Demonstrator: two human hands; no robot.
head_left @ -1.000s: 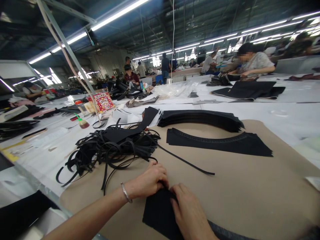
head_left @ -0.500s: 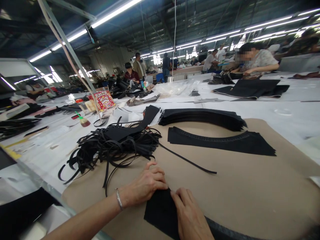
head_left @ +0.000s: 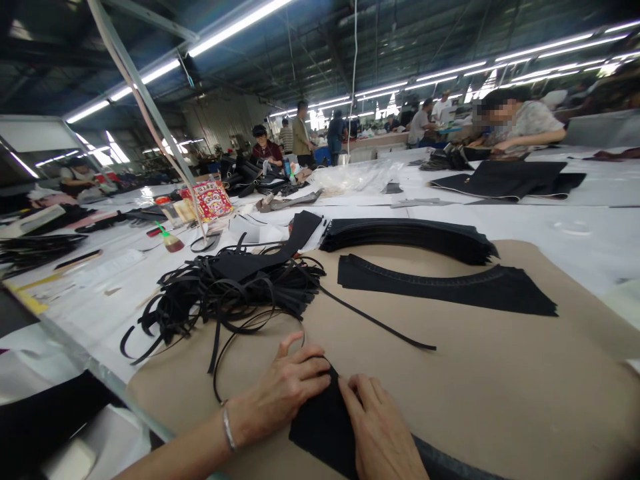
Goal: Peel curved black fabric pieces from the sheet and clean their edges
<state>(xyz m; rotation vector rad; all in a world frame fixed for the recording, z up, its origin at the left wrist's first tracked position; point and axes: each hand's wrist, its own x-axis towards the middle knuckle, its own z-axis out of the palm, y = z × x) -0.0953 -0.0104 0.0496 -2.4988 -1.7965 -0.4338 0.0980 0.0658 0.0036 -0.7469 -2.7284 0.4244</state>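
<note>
A black fabric piece (head_left: 320,427) lies on the tan board at the bottom middle, its curved strip reaching to the lower right. Bent over its far left edge, my left hand (head_left: 295,380) is closed on it, fingertips on the top and the thumb raised a little. Across from it, my right hand (head_left: 377,423) grips the fabric's right edge with fingers together. The underside of the piece and parts of both hands' fingertips are hidden. Just beyond my left hand lies a tangle of thin black strips (head_left: 235,287).
A stack of curved black pieces (head_left: 407,237) and a stitched black piece (head_left: 445,287) lie on the tan board (head_left: 490,373). A small bottle with a green nozzle (head_left: 171,240) stands left, near a slanted pole (head_left: 150,107). A co-worker (head_left: 525,120) bends over the table at right.
My left hand has shifted slightly left and towards me along the fabric edge, its fingers now further over the piece. My right hand has stayed nearly where it was. The view has tilted slightly.
</note>
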